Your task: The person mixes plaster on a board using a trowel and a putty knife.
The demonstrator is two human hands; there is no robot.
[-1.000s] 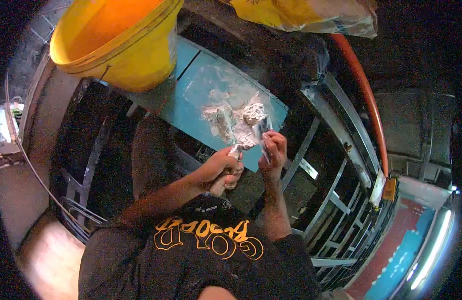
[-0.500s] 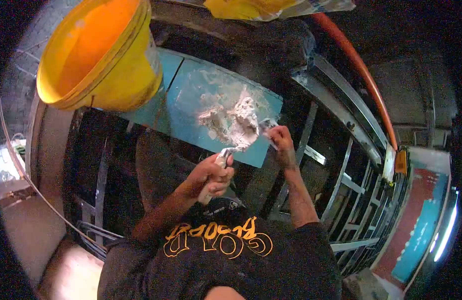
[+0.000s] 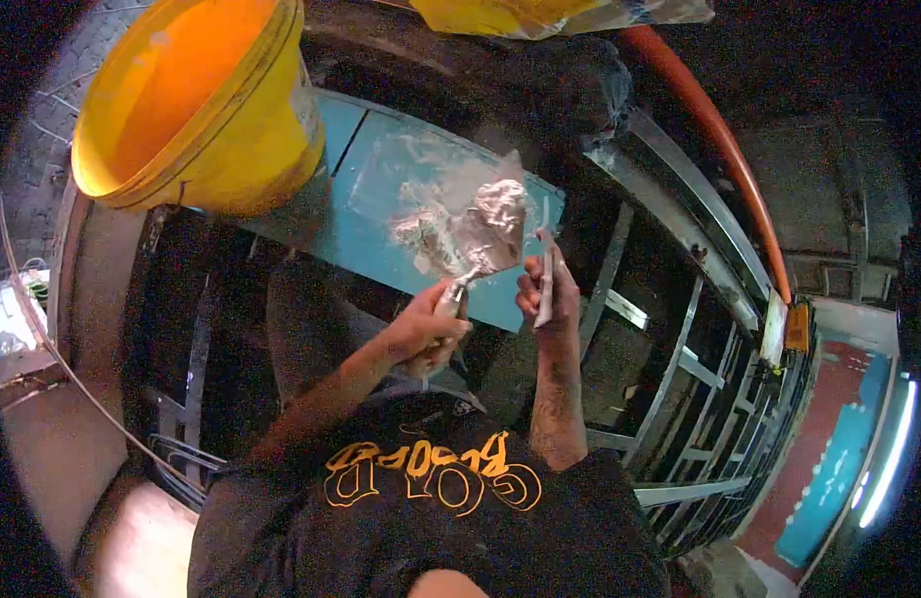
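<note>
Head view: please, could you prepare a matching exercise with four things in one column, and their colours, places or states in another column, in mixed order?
Column 1
1. Bucket
2. Pipe
3. Left hand
4. Board

Column 2
A. Blue, with pale paste over part of it
B. Yellow outside, at the upper left of the picture
C. Closed round a pale handle
D. Orange-red, curving down the right side of the picture

Right pairs: 1-B, 2-D, 3-C, 4-A
</note>
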